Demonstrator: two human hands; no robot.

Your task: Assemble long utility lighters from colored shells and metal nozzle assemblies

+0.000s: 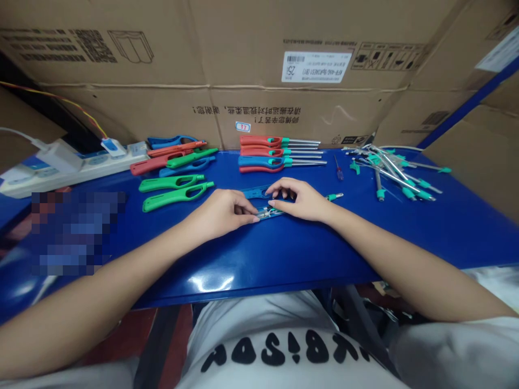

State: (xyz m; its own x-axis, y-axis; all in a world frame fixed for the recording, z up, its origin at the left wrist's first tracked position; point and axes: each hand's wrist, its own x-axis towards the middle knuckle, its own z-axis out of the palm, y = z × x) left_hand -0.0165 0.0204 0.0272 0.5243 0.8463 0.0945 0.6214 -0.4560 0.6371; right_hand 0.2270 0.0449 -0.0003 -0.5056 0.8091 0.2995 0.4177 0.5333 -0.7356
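A blue lighter handle half (267,214) lies on the table in front of me with white and metal inner parts showing. My left hand (227,213) pinches its left end between thumb and fingers. Over its right part, my right hand (302,200) is bent with the thumb against the inner parts, by a small black piece; what its curled fingertips touch is partly hidden. A metal tube with a green collar (334,196) sticks out beyond that hand. Just behind lies another blue handle half (254,193), partly covered by my right fingers.
Red, green and blue handle shells (176,200) lie left. Red and blue lighters with metal tubes (261,162) are lined up at the back. A small screwdriver (339,170) and a pile of tubes with green parts (399,173) lie right. A power strip (81,172) and cardboard (162,108) border the table.
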